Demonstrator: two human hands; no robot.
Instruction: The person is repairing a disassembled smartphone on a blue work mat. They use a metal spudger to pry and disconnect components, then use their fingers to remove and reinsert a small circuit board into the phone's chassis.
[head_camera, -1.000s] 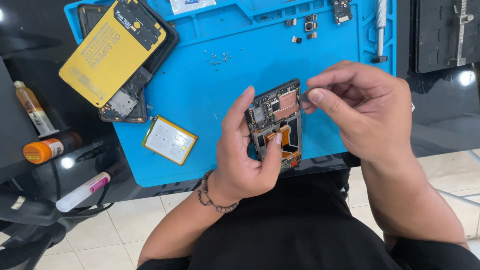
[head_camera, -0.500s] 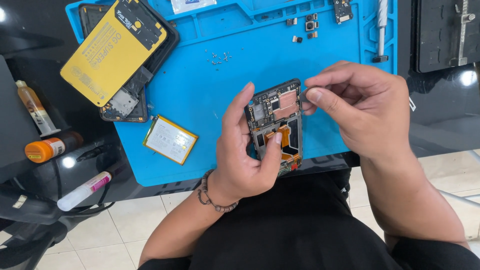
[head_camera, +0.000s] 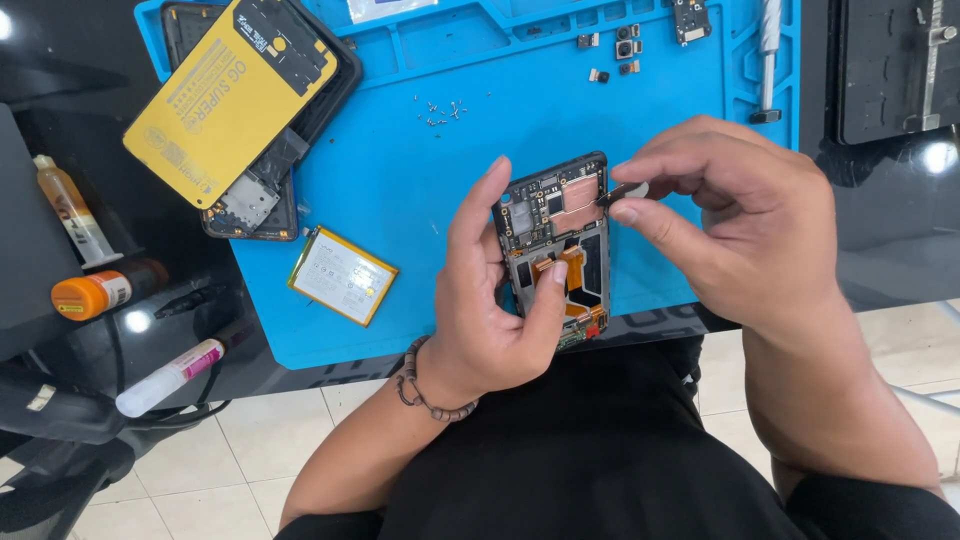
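Left hand (head_camera: 490, 320) grips opened phone (head_camera: 558, 245) upright over blue mat (head_camera: 420, 180) edge, thumb on lower board. Right hand (head_camera: 740, 230) pinches small dark part (head_camera: 622, 192) at phone's upper right edge. Loose battery (head_camera: 342, 275) left of left hand; screws (head_camera: 440, 110) beyond.

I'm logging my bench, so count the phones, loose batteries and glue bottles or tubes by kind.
Phones: 2, opened phone in left hand, another under a yellow pack
Loose batteries: 1
Bottles or tubes: 3
Total: 6
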